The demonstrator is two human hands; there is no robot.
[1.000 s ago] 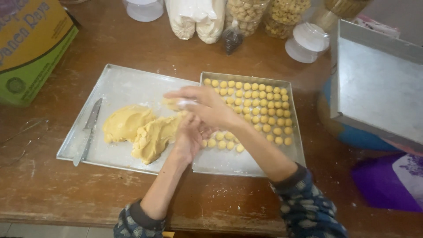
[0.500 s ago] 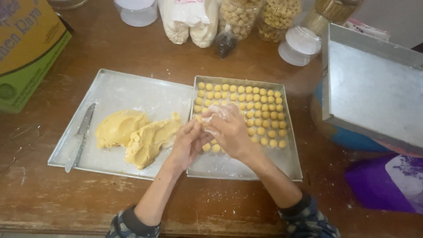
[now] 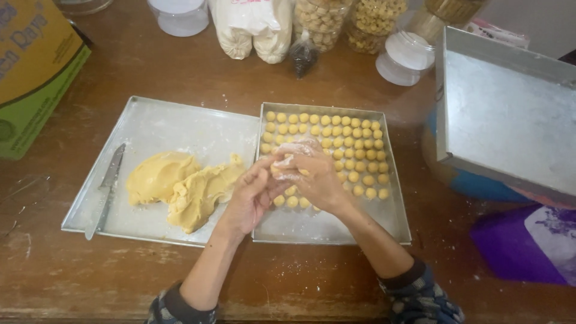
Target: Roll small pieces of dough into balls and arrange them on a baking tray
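Observation:
My left hand (image 3: 249,198) and my right hand (image 3: 312,174) are pressed together over the near left part of a metal baking tray (image 3: 336,222), floury fingers closed around a small bit of yellow dough that is mostly hidden. Rows of several small yellow dough balls (image 3: 345,141) fill the tray's far half. To the left, a flat metal tray (image 3: 168,126) carries a large lump of yellow dough (image 3: 180,186) and a knife (image 3: 107,189) along its left edge.
A yellow-green cardboard box (image 3: 30,72) stands at the far left. Bags and jars of nuts and flour (image 3: 288,27) line the back. An upturned metal tray (image 3: 510,120) rests on a blue container at right, with a purple bag (image 3: 528,246) below it.
My right hand has come down from above the dough tray's edge onto the ball tray. Both hands now meet lower and more to the right, closed together.

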